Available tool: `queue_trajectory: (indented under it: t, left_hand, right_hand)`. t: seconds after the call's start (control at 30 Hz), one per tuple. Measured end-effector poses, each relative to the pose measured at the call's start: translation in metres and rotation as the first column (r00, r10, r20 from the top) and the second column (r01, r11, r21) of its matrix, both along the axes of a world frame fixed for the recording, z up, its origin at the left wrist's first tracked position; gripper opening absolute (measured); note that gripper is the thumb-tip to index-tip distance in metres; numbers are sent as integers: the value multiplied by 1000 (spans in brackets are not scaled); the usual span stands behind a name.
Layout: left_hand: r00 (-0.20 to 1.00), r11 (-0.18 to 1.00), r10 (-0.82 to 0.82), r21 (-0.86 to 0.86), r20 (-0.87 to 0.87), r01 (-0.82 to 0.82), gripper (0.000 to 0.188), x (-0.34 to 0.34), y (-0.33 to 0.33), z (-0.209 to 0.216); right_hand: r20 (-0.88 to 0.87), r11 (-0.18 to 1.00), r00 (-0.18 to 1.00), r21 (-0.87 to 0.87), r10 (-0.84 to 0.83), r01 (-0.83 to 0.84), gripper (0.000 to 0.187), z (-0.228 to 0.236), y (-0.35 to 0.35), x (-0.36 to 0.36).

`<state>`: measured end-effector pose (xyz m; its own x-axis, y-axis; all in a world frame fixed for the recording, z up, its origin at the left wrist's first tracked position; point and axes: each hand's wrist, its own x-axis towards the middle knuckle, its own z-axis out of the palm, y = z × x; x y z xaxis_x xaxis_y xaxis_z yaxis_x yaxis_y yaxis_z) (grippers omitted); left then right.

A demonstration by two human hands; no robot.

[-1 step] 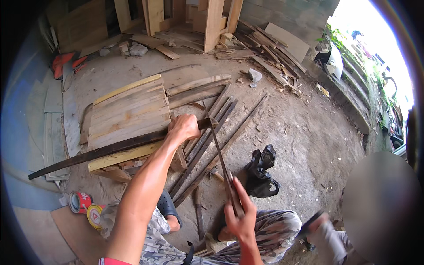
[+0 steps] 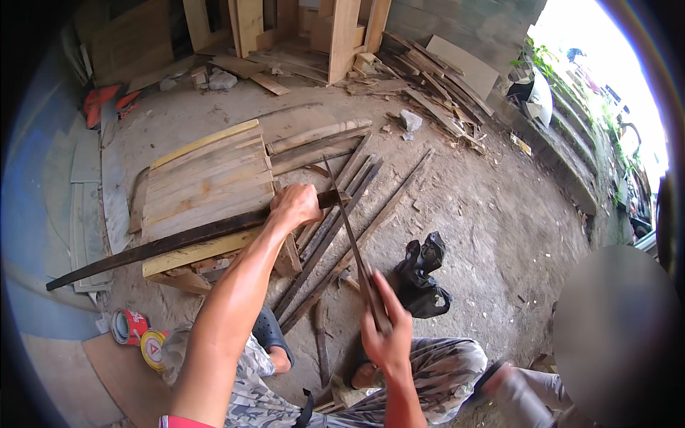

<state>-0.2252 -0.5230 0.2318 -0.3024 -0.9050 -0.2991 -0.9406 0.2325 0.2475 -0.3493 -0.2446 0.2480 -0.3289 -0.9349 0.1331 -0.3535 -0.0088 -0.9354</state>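
A long dark wooden strip lies slanting across the near side of a low plank-topped bench. My left hand is closed round this strip close to its right end, pressing it at the bench edge. Just right of my fist, a handsaw crosses the strip, its narrow blade pointing away from me. My right hand grips the saw's handle end, with the forefinger stretched along its side. The exact depth of any cut is too small to tell.
Several long wood strips lie on the ground right of the bench, near a crumpled black plastic bag. Two tins stand at the lower left. Scrap wood is piled at the back. Another person's leg shows at lower right.
The saw and my right hand have slid slightly forward, away from me. My left hand and the dark strip hold still. The other person's foot at lower right has shifted left.
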Motion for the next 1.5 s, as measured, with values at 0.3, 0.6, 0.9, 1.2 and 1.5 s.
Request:
queue_trajectory:
  t: [0.3,0.6,0.9,1.2,1.5]
  left_hand:
    - [1000,999,17,-32,-21,-17,11,11,-20,-20]
    - [999,997,-14,-70,-33,12,18,4,-19,-22]
    - [996,994,1,-109,-89,-11,16,10,-18,-36]
    - [1000,999,-25,-47,-13,24,4,7,-12,-19]
    - [999,988,4,-151,-33,-9,30,4,-9,-7]
  right_hand:
    - [30,990,999,-138,-33,36,66,-48,-58,13]
    - [7,1000,1000,-18,-16,16,66,-25,21,2]
    - [-14,987,999,-152,-50,47,65,-47,-73,7]
    - [-19,1000,1000,14,-21,22,66,-38,58,6]
    - [22,999,999,-24,-39,40,64,-6,-75,11]
